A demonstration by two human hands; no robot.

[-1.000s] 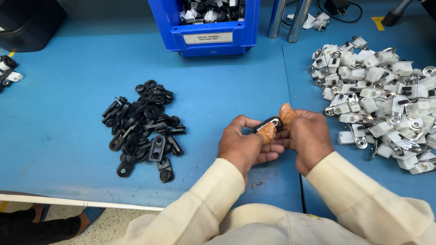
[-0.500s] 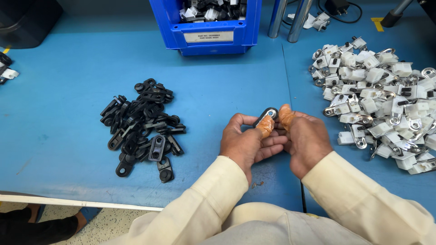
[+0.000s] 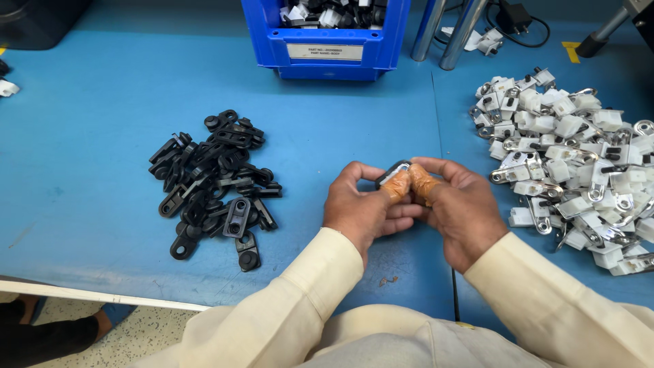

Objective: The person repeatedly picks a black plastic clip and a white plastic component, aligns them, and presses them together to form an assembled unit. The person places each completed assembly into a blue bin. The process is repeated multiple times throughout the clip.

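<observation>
Between the piles — left hand (image 3: pixel 361 211) and right hand (image 3: pixel 460 208) pinch one small black-and-metal part (image 3: pixel 393 173), taped thumbs pressed together.

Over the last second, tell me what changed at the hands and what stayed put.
The small black part pinched between left hand and right hand turned slightly at the taped thumbs; both hands kept their grip. The black parts pile, white clips pile and blue bin stayed put.

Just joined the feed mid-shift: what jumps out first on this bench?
The two hands, left hand and right hand, meet mid-table, pinching a small black part. A heap of black parts lies to their left, a bigger pile of white-and-metal pieces to the right, a blue bin behind.
</observation>
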